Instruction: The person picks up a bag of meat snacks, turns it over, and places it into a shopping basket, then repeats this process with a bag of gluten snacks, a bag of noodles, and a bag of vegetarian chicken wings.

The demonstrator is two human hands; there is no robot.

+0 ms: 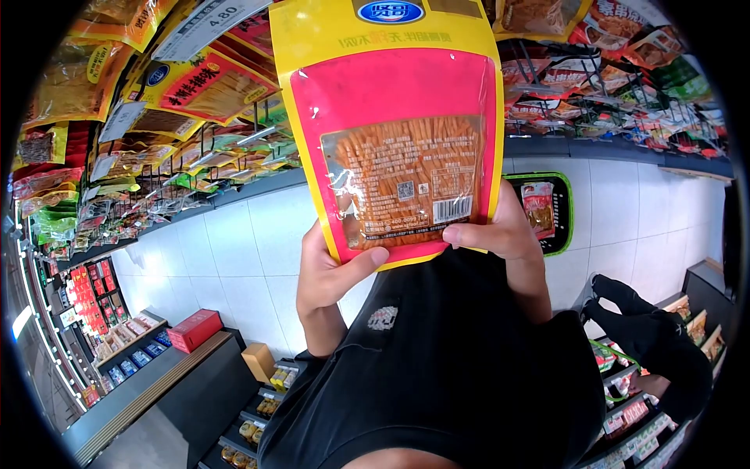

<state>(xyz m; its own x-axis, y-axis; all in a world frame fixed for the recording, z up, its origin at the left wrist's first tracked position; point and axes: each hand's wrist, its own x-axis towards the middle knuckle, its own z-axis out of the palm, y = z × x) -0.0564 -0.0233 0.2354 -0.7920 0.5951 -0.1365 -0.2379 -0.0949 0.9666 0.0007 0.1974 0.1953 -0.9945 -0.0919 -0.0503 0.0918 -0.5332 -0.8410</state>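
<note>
I hold a yellow and pink snack packet (394, 117) up in front of me with both hands. Its clear window shows orange strips, with a barcode and printed label on it. My left hand (332, 273) grips the packet's lower left corner, thumb across the bottom edge. My right hand (500, 230) grips the lower right corner, thumb pressed just under the barcode. My black shirt (453, 367) fills the view below the hands.
Hanging snack packets crowd the racks at upper left (180, 102) and upper right (625, 78). On the white tiled floor are a green basket (547, 207), a red box (195, 328) and a cardboard box (258, 359). Another person in black (652, 340) stands by low shelves at right.
</note>
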